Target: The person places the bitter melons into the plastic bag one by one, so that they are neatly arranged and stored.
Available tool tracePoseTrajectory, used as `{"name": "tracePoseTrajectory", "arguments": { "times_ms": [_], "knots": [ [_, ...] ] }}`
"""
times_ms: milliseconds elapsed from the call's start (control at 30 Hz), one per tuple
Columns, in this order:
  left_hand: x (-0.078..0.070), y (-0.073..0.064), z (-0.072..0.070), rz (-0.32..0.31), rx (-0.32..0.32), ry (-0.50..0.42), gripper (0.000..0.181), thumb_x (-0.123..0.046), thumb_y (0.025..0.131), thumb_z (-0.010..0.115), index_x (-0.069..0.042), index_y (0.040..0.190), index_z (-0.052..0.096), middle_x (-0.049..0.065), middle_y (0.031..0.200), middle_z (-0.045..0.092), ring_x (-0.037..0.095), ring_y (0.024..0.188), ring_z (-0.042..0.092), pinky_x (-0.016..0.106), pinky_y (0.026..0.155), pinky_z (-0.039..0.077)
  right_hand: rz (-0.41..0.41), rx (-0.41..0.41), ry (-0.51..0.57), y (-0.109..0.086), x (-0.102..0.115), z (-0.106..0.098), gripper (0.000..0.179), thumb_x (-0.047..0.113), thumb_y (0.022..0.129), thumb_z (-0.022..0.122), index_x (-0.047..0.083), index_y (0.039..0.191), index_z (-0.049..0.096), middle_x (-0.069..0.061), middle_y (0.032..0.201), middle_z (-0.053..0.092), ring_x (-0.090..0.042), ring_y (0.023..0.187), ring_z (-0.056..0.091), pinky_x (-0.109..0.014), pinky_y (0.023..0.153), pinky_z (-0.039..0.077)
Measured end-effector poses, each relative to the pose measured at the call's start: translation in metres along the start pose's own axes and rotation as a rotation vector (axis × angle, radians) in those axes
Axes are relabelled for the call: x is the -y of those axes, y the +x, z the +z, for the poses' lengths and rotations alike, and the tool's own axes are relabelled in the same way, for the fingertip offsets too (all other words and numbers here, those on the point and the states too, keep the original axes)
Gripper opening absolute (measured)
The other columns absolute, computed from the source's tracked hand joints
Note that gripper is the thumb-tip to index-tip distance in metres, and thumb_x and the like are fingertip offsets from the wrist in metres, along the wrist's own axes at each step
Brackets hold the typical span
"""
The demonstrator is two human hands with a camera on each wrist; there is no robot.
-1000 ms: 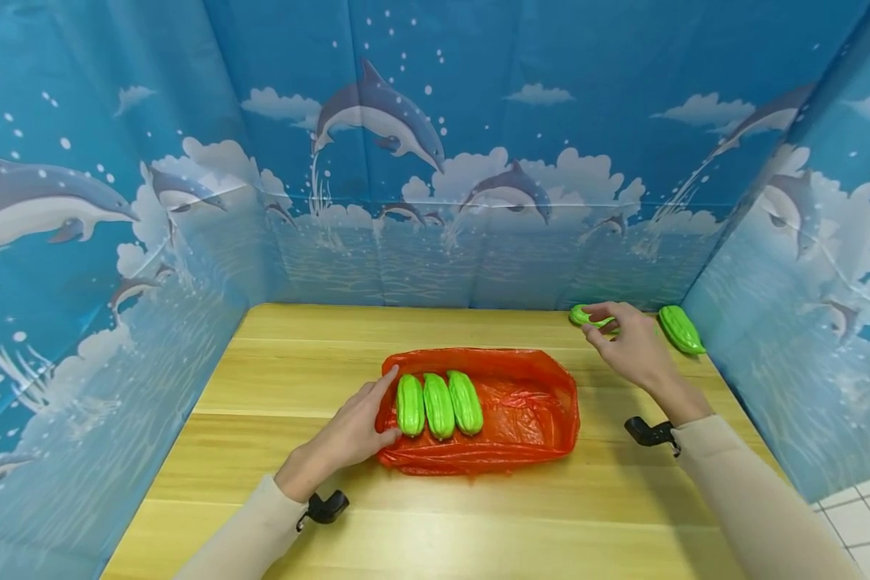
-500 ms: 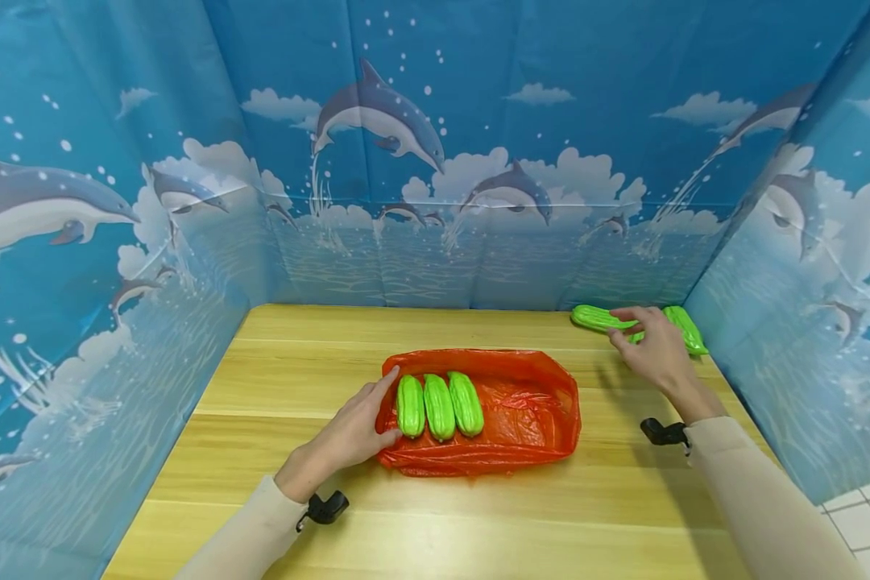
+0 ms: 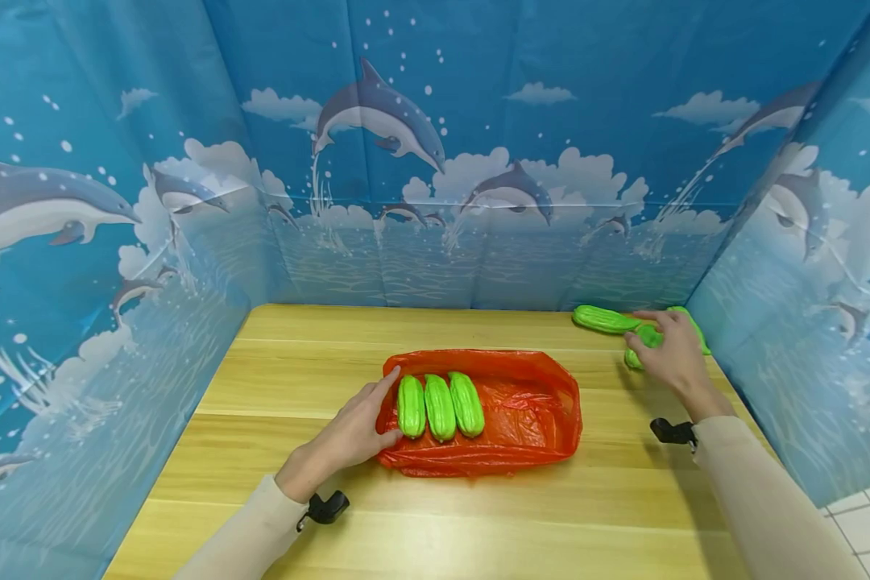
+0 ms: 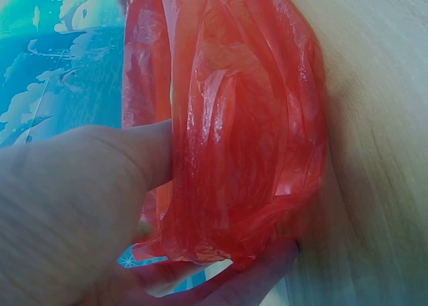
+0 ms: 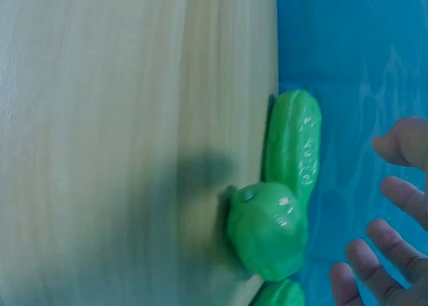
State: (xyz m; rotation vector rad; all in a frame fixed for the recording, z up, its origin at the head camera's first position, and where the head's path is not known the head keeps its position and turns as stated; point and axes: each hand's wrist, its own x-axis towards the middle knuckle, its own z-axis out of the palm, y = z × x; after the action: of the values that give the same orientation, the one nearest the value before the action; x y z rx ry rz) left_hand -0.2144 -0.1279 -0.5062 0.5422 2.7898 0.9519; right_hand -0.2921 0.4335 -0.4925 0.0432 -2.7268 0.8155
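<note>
The left hand (image 3: 348, 435) held the near left rim of the red plastic bag (image 3: 529, 411), thumb and fingers pinching the film, on the wooden table (image 3: 297, 379). Three green bitter gourds (image 3: 439, 405) lay side by side inside it. Far right, three more gourds (image 3: 605, 319) lay by the backdrop corner; the right hand (image 3: 670, 354) hovered over them, fingers spread, gripping nothing. Judged step: reaching for a fourth gourd. Next, the fingers would need to close round one and carry it to the bag.
</note>
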Motion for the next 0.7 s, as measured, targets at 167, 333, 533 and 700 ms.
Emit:
{"name": "tracePoseTrajectory", "arguments": {
  "times_ms": [167,333,533,700],
  "knots": [
    [0.0,0.0,0.0,0.0,-0.001,0.005,0.107,-0.018,0.102,0.092,-0.015,0.187,0.027,0.026,0.173,0.056,0.045,0.155,0.063,0.062,0.128,0.057,0.033,-0.009,0.0,-0.001,-0.009,0.001,0.058,0.033,0.118,0.066,-0.007,0.16,0.062,-0.05,0.165,0.039,-0.07,0.145,0.042,-0.086,0.107,0.04],
    [0.0,0.0,0.0,0.001,-0.001,0.006,0.108,-0.018,0.102,0.092,-0.015,0.187,0.027,0.026,0.173,0.056,0.044,0.155,0.063,0.061,0.127,0.057,0.073,0.019,0.014,-0.001,-0.017,0.002,0.067,0.04,0.118,0.067,-0.005,0.167,0.056,-0.049,0.171,0.033,-0.072,0.153,0.033,-0.089,0.114,0.035],
    [0.0,-0.001,0.001,-0.001,0.002,0.005,0.108,-0.018,0.102,0.092,-0.015,0.188,0.026,0.027,0.173,0.055,0.045,0.156,0.063,0.061,0.128,0.057,0.085,0.07,0.002,-0.001,-0.027,0.004,0.077,0.045,0.117,0.068,-0.006,0.172,0.049,-0.052,0.174,0.028,-0.074,0.158,0.028,-0.094,0.118,0.032],
    [-0.001,-0.001,0.0,-0.003,0.001,0.007,0.108,-0.018,0.102,0.092,-0.015,0.188,0.026,0.027,0.173,0.056,0.045,0.155,0.063,0.062,0.128,0.057,0.114,0.115,0.01,0.0,-0.033,0.005,0.087,0.052,0.117,0.068,-0.004,0.177,0.04,-0.053,0.179,0.018,-0.076,0.161,0.023,-0.096,0.12,0.03]
  ]
}}
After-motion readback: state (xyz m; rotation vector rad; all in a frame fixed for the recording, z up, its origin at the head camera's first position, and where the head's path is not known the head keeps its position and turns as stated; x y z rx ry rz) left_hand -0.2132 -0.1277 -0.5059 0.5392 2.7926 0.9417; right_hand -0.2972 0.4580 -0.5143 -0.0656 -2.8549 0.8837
